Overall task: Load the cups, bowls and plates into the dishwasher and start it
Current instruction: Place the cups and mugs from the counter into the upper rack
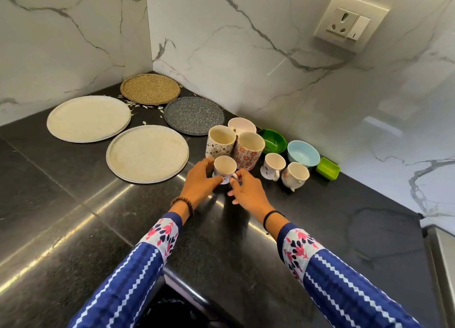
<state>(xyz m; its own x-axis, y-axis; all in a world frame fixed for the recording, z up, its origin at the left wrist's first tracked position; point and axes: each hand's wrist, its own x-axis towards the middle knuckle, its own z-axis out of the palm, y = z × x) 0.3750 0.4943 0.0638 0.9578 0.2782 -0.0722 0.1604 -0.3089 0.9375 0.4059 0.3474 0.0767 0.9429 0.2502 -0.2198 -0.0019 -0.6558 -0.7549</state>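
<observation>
Blue zigzag sleeves (138, 273) closest, both arms reaching over the black tabletop (73, 204). Left hand (199, 179) curled round the left side of the small white cup (224, 166). Right hand (248, 194) pinching its handle, other fingers loose. Cup upright, at the front of the cluster; can't tell if it's off the surface.

Just behind it: geometric mug (220, 141) and red-flower mug (248, 150), side by side, touching. Pink bowl (242, 125) behind those.

Right, along the wall: green bowl (274, 140), blue bowl (303, 153), green square dish (328, 168). In front of them: middle small cup (272, 166), right small cup (295, 176).

Left of the cluster: near cream plate (147, 152), far cream plate (88, 118), dark speckled plate (194, 115), woven round mat (150, 88) in the corner. Wall socket (349, 22) upper right.
</observation>
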